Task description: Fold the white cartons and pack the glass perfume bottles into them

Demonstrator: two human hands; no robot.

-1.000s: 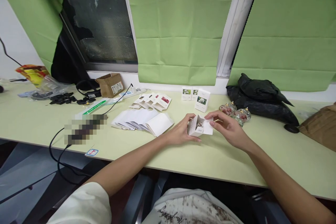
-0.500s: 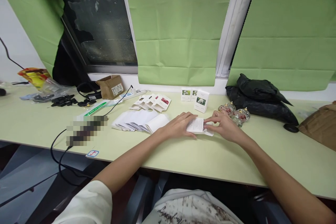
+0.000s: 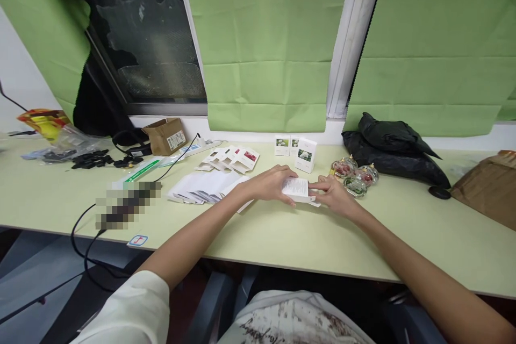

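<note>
A small white carton (image 3: pixel 297 189) with fine print on its upper face lies on the pale green table (image 3: pixel 258 226). My left hand (image 3: pixel 269 185) curls over its left end and grips it. My right hand (image 3: pixel 334 194) pinches the carton's right end, where a flap sticks out. Just right of my hands sit several small round glass bottles (image 3: pixel 353 173) with red and green tints. Behind the carton stand three closed white boxes (image 3: pixel 296 149) with flower pictures.
Flat unfolded cartons (image 3: pixel 203 185) lie fanned out left of my hands, with printed ones (image 3: pixel 229 158) behind. A black bag (image 3: pixel 393 150) and brown paper bag (image 3: pixel 486 188) lie to the right. Cables, a cardboard box (image 3: pixel 165 136) and black clips sit at the left.
The carton stood open in my left hand with a bottle visible inside; now it lies flat on the table, closed over, both hands pressing its ends.
</note>
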